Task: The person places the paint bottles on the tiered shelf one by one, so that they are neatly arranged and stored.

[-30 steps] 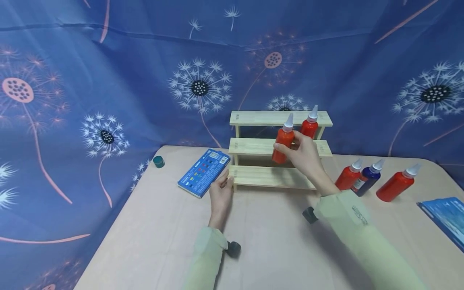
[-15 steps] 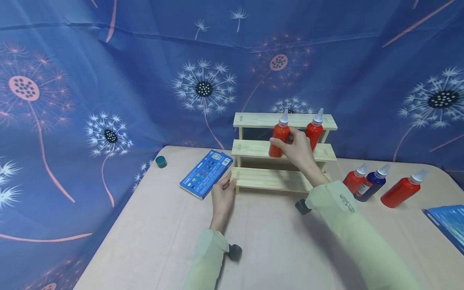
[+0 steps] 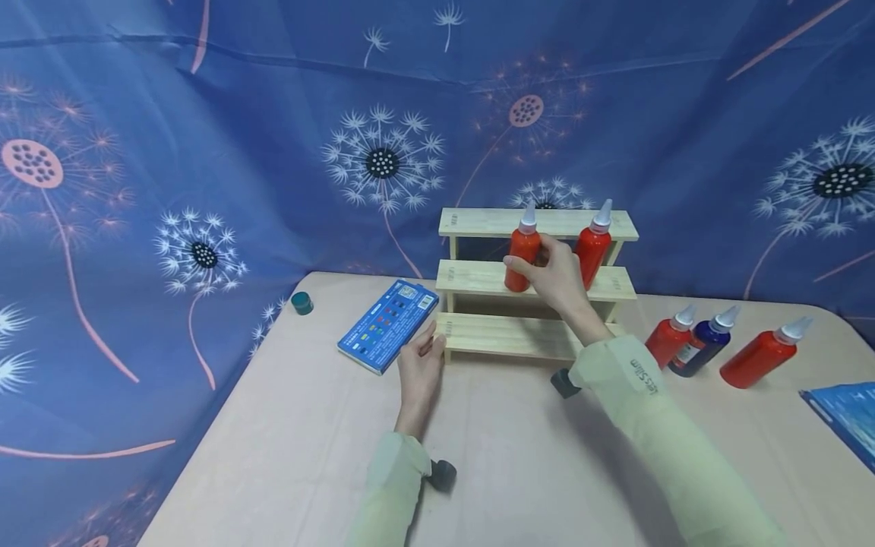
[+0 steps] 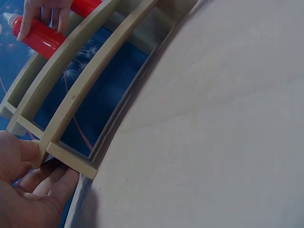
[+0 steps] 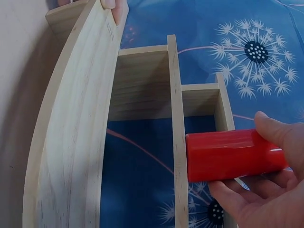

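Observation:
My right hand grips a red squeeze bottle with a pale pointed cap. Its base meets the middle step of a three-step wooden rack, and it stands nearly upright. Another red bottle is on the same step, to the right and partly behind the hand. At the rack's lowest step, my left hand pinches the left end; in the left wrist view the thumb is above and the fingers below. The right wrist view has the bottle's base against the step's board.
On the table's right side stand a red bottle, a dark blue bottle and another red bottle. A blue booklet lies at the far right. Left of the rack are a blue box and a small green pot.
My right hand has carried the red bottle left and lowered it onto the middle step, away from the other red bottle there. The left hand has kept its hold on the rack.

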